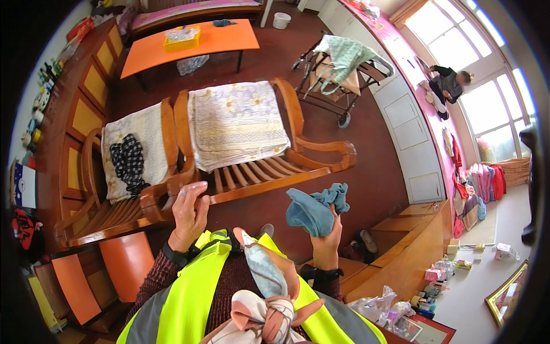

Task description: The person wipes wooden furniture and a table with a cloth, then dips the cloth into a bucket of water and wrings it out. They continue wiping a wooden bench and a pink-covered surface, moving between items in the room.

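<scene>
My right hand (325, 245) grips a crumpled blue cloth (316, 210) and holds it up over the dark red floor. My left hand (189, 215) has its fingers spread and holds nothing. It hovers by the front corner of a wooden armchair (275, 182); whether the fingertips touch the wood I cannot tell. A folded floral cover (236, 124) lies on that chair's slatted seat. On the second wooden armchair (107, 225), to the left, is another pale cover (150, 146) with a black checked cloth (127, 161) bunched on top.
An orange table (232, 41) bears a yellow basket (182, 41). A wheeled walker (343, 81) stands right of the chairs, a white bucket (281, 20) behind. Wooden cabinets (84, 129) line the left; an open wooden cabinet (399, 241) is at right. A person (449, 84) sits by the window.
</scene>
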The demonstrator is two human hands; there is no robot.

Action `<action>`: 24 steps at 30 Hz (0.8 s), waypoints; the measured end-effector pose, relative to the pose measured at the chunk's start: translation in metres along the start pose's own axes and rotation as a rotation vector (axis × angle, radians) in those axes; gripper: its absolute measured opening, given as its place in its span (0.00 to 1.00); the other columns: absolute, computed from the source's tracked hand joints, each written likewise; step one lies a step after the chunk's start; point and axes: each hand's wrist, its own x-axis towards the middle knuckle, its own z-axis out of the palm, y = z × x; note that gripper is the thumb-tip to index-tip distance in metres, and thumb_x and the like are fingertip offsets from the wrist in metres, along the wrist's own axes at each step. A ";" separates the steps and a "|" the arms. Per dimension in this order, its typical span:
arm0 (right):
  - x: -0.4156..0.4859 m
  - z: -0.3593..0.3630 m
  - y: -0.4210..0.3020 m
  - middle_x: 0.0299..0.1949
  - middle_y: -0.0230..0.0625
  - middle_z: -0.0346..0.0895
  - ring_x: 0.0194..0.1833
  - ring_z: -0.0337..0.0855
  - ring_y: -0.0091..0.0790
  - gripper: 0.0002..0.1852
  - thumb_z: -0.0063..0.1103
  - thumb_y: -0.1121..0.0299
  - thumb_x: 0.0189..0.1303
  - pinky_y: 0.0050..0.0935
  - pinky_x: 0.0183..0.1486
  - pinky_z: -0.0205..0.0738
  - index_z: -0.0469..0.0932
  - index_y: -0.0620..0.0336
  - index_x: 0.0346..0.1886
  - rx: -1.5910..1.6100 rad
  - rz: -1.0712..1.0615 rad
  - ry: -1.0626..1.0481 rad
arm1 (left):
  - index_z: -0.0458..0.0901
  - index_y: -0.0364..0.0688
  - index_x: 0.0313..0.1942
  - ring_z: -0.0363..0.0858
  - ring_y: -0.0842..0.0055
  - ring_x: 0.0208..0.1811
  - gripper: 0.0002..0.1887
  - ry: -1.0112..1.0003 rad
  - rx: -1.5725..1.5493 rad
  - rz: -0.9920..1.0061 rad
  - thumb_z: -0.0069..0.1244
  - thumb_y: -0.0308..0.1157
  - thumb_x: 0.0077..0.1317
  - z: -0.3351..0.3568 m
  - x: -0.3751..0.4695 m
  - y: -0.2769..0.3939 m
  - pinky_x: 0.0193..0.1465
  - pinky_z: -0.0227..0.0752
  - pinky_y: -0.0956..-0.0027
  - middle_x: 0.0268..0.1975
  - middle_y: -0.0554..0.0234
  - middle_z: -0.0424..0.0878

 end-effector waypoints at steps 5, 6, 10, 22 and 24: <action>0.034 -0.088 -0.082 0.52 0.34 0.79 0.53 0.82 0.37 0.14 0.41 0.64 0.77 0.39 0.57 0.77 0.73 0.55 0.59 0.149 -0.119 -0.010 | 0.77 0.36 0.52 0.79 0.50 0.50 0.15 -0.141 0.224 0.019 0.49 0.35 0.70 0.120 0.027 0.035 0.56 0.69 0.52 0.48 0.47 0.82; 0.041 -0.106 -0.097 0.49 0.33 0.80 0.50 0.83 0.36 0.15 0.39 0.64 0.78 0.37 0.53 0.78 0.74 0.56 0.56 0.188 -0.131 -0.040 | 0.77 0.36 0.52 0.79 0.49 0.50 0.16 -0.186 0.219 -0.036 0.48 0.37 0.71 0.142 0.029 0.037 0.55 0.69 0.51 0.48 0.46 0.82; 0.064 -0.174 -0.153 0.44 0.34 0.81 0.42 0.84 0.34 0.15 0.38 0.64 0.78 0.33 0.48 0.79 0.75 0.57 0.52 0.156 -0.173 0.066 | 0.79 0.39 0.49 0.80 0.52 0.49 0.17 -0.241 0.307 -0.206 0.44 0.43 0.73 0.211 0.023 0.030 0.53 0.68 0.51 0.46 0.48 0.83; 0.151 -0.241 -0.243 0.41 0.33 0.82 0.41 0.85 0.34 0.12 0.42 0.61 0.78 0.34 0.43 0.81 0.76 0.56 0.48 0.220 -0.003 0.158 | 0.80 0.46 0.40 0.80 0.56 0.40 0.18 -0.007 0.605 -0.409 0.38 0.48 0.76 0.249 0.017 0.007 0.44 0.69 0.53 0.36 0.58 0.82; 0.184 -0.240 -0.260 0.42 0.33 0.82 0.42 0.85 0.35 0.12 0.43 0.61 0.77 0.36 0.44 0.81 0.75 0.56 0.49 0.225 0.000 0.139 | 0.80 0.45 0.40 0.81 0.56 0.40 0.16 0.015 0.670 -0.433 0.41 0.45 0.75 0.252 0.017 0.006 0.43 0.70 0.54 0.37 0.58 0.82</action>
